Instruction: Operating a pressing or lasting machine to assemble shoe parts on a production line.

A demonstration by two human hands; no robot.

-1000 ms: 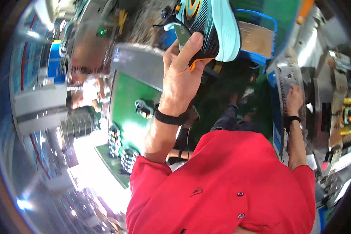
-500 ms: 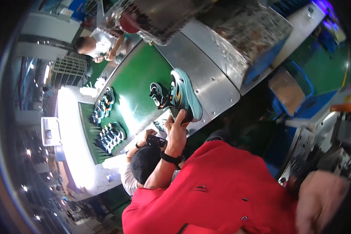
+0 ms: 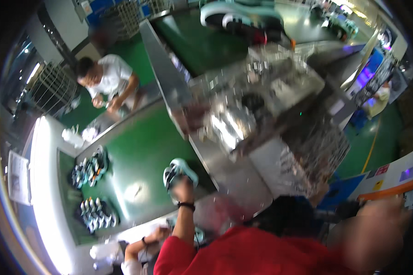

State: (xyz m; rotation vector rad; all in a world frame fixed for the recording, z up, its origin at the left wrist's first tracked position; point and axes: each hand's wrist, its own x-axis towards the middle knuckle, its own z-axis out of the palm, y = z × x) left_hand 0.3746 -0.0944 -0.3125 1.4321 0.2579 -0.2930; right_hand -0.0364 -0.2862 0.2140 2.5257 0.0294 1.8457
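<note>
My left hand (image 3: 182, 189), with a dark band on its wrist, is closed on a sneaker (image 3: 188, 168) with a pale teal sole, over the near right end of the green work surface (image 3: 142, 178). Motion smears this hand. A black-and-white shoe part shows at the sneaker's left; I cannot tell whether it belongs to a second shoe. Far to the right, my right hand (image 3: 374, 233) is heavily blurred near an orange bar (image 3: 390, 189), and its fingers cannot be read.
Two rows of sneakers (image 3: 96, 215) stand on the green surface's left. A co-worker's hand (image 3: 158, 233) is close at lower left; a person in white (image 3: 117, 75) sits across. A metal machine (image 3: 257, 105) rises ahead, with a large sneaker shape (image 3: 243, 16) above.
The view has swung, bringing more of the machine and far surface into sight. The sneaker in my left hand is now over the green surface rather than held up near the metal edge.
</note>
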